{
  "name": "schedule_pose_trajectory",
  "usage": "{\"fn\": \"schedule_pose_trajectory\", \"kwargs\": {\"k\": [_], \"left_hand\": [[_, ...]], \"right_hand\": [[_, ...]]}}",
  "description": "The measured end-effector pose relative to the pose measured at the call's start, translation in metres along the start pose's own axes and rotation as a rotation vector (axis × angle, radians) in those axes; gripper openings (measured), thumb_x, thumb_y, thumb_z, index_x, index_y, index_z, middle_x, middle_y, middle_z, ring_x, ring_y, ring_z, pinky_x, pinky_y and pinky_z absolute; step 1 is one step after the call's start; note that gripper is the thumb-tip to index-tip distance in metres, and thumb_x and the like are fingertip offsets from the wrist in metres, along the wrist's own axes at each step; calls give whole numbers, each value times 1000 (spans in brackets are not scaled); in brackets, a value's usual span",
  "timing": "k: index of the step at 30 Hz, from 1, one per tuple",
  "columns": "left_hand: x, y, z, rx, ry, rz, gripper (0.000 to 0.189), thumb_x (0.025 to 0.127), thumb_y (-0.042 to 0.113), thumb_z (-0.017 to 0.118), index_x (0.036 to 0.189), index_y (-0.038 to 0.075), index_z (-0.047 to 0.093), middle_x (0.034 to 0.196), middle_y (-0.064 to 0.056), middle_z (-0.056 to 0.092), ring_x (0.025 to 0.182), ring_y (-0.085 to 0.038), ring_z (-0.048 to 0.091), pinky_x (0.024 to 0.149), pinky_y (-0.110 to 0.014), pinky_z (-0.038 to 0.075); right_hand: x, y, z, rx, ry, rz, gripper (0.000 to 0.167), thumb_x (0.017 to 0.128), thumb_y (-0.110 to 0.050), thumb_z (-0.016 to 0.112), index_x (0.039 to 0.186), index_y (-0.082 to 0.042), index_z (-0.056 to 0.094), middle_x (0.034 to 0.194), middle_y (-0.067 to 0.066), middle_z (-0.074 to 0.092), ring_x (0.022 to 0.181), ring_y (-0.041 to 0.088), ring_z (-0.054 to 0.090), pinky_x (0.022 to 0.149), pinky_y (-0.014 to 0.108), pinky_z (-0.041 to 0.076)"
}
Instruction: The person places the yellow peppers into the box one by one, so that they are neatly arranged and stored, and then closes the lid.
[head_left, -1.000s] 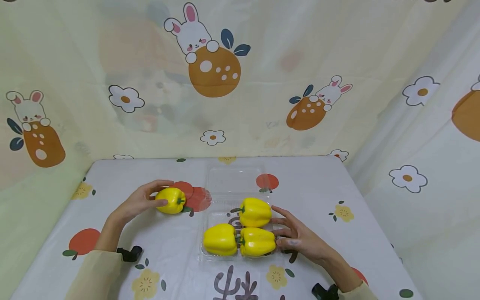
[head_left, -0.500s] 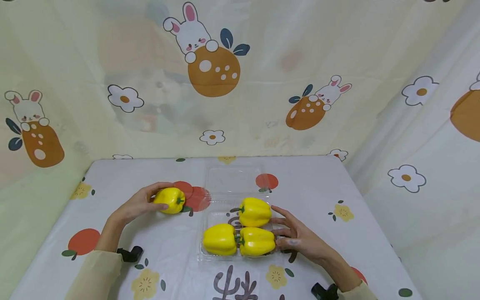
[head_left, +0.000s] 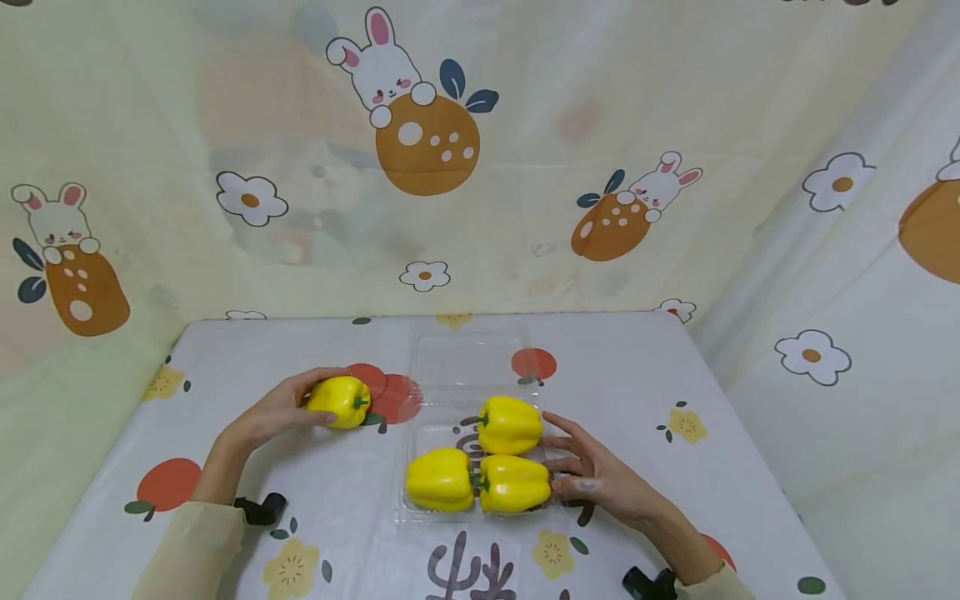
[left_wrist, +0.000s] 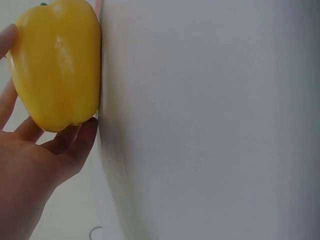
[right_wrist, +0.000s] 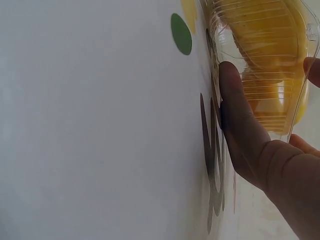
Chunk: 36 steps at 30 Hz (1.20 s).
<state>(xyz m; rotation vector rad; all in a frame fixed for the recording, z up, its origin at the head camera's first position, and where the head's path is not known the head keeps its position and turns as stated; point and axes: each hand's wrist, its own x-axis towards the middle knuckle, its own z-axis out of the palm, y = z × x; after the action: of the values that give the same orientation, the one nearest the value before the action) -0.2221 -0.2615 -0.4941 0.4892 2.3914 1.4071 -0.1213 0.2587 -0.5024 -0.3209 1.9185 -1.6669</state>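
Observation:
A yellow bell pepper [head_left: 341,402] with a green stem rests on the table left of centre. My left hand [head_left: 279,408] grips it from the left, thumb on the near side and fingers round the far side; the left wrist view shows fingers under its blunt end. Three more yellow bell peppers, among them one pepper [head_left: 439,480] at the near left, lie in a clear plastic clamshell box [head_left: 431,518]. My right hand [head_left: 600,477] touches the box's right side with spread fingers. In the right wrist view its thumb [right_wrist: 231,82] lies along the ribbed wall.
The box's clear lid [head_left: 468,360] lies folded back flat behind it. A printed white cloth [head_left: 360,542] covers the table, and a patterned curtain [head_left: 525,167] stands behind. Black wrist mounts [head_left: 260,508] sit under both wrists.
My left hand has come down slightly on the far side of its bell pepper, which has shifted a touch left. The right hand and the box have stayed still.

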Motion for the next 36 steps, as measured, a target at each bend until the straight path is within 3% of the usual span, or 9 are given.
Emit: {"fn": "schedule_pose_trajectory", "kwargs": {"k": [7,14,20,30,36], "left_hand": [[-1,2,2,38,12,4,68,93,15,79,155,11,51,158,-17,52,139,-35,47,122,-55,41],[-1,5,3,27,37,-8,67,92,13,79,154,12,53,158,-18,52,141,-39,45,124,-68,34],[-3,7,5,34,45,2,66,92,13,80,153,10,54,155,-19,54,139,-40,47,122,-68,36],[-2,10,6,61,69,-25,64,92,15,81,150,15,57,150,-14,59,131,-33,52,111,-48,46],[-5,19,7,59,100,-39,65,91,22,82,151,17,56,148,-14,60,122,-33,55,97,-38,50]], "right_hand": [[0,-1,1,1,3,4,94,100,-18,70,171,-31,11,170,30,25,137,34,58,106,41,60],[1,-1,0,-4,0,-4,94,100,-17,70,171,-32,11,170,30,24,137,34,58,106,40,60],[1,-1,-1,-2,-4,-6,93,100,-16,70,171,-31,11,170,30,24,138,35,57,106,41,60],[0,-1,-1,-1,-5,-9,93,101,-16,69,171,-31,11,170,31,24,138,36,57,106,42,60],[0,-2,0,-5,2,-6,93,100,-18,70,171,-30,10,169,31,24,138,36,57,105,44,60]]}}
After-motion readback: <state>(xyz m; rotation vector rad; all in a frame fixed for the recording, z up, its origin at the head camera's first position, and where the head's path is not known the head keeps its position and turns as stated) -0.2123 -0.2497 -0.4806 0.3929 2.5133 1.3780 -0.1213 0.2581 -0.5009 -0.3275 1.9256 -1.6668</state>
